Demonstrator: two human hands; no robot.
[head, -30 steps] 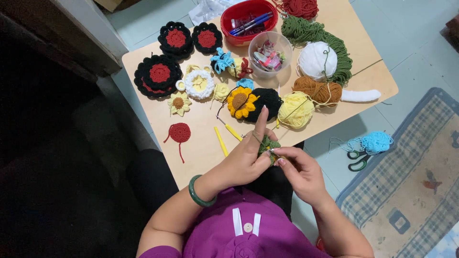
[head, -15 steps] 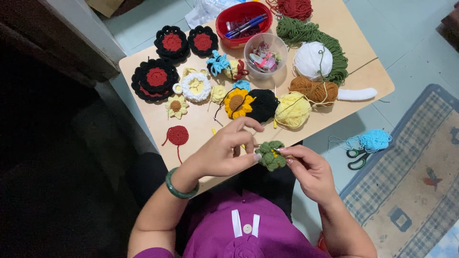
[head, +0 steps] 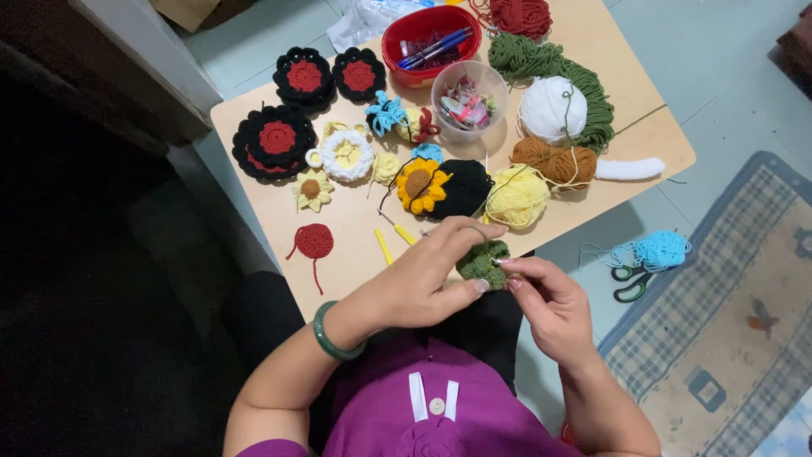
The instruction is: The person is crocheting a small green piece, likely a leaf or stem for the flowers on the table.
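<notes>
Both hands met just off the near edge of the table [head: 355,254], over the person's lap. The left hand [head: 427,279] cupped a small green crochet piece [head: 484,261], fingers curled around it, and the right hand [head: 550,300] pinched its lower side between thumb and fingertips. I judged the piece soft and very light, easy to squash, so it was best held by its rim with gentle fingers. Near the far edge stood a red oval tub [head: 431,34] with pens and hooks inside, and just beside it a clear round cup [head: 469,100] full of small coloured clips. A yellow yarn ball [head: 518,196] lay near the hands.
</notes>
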